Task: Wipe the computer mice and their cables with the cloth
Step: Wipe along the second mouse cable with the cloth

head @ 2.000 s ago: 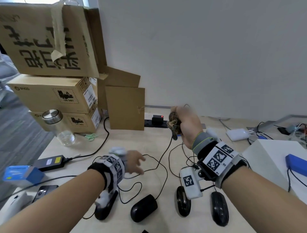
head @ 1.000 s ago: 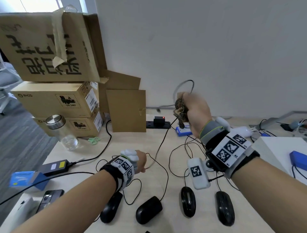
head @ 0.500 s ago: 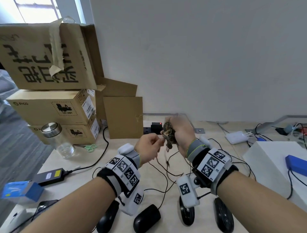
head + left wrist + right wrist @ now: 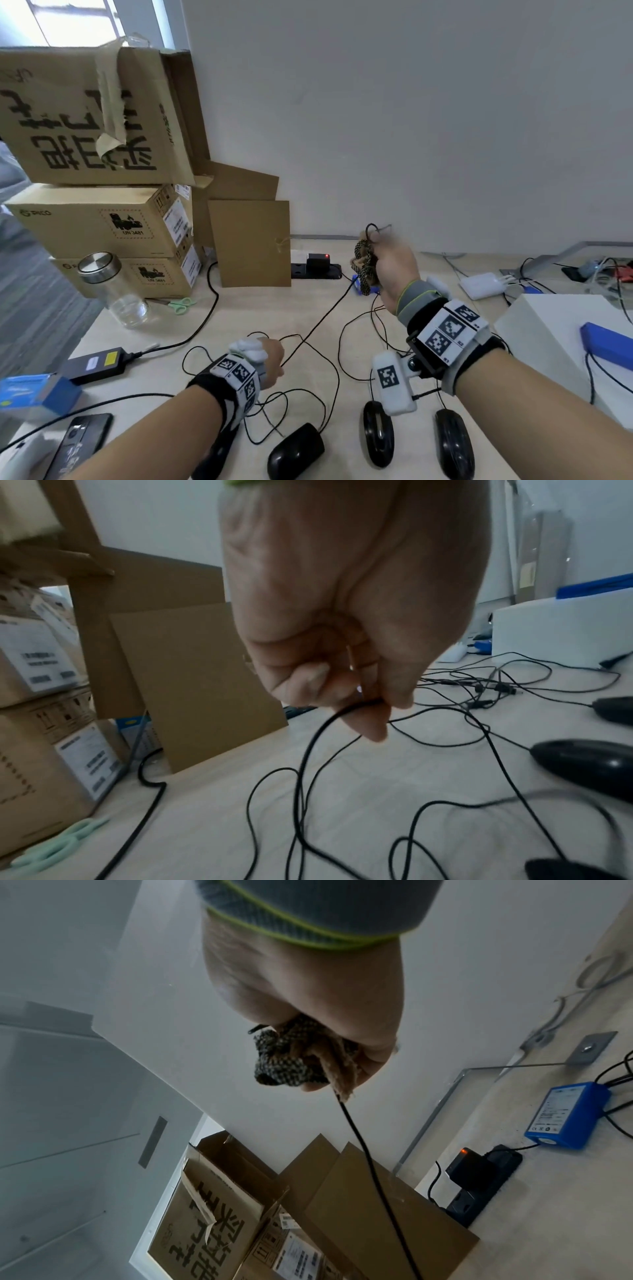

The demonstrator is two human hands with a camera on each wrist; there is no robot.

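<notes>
Several black mice lie along the table's near edge: one (image 4: 296,450) in the middle, two more (image 4: 378,433) (image 4: 454,442) to its right, another (image 4: 214,457) half hidden under my left forearm. My right hand (image 4: 387,270) is raised over the table's back and grips a checkered cloth (image 4: 363,267) bunched around a black cable (image 4: 318,325). That cable runs taut, down and left, to my left hand (image 4: 272,359), which pinches it low over the table. In the left wrist view my fingertips (image 4: 373,723) pinch the cable (image 4: 308,750). The cloth (image 4: 291,1056) and cable (image 4: 369,1164) also show in the right wrist view.
Stacked cardboard boxes (image 4: 102,219) and a glass jar (image 4: 116,291) stand at the back left, with green scissors (image 4: 180,305) beside them. A power strip (image 4: 317,269) lies by the wall. A black adapter (image 4: 94,365), a phone (image 4: 80,442) and a white box (image 4: 565,335) flank the tangled cables.
My hands have drawn apart: the left went down and toward me with the cable, the right rose and went right with the cloth, so the cable between them is now taut.
</notes>
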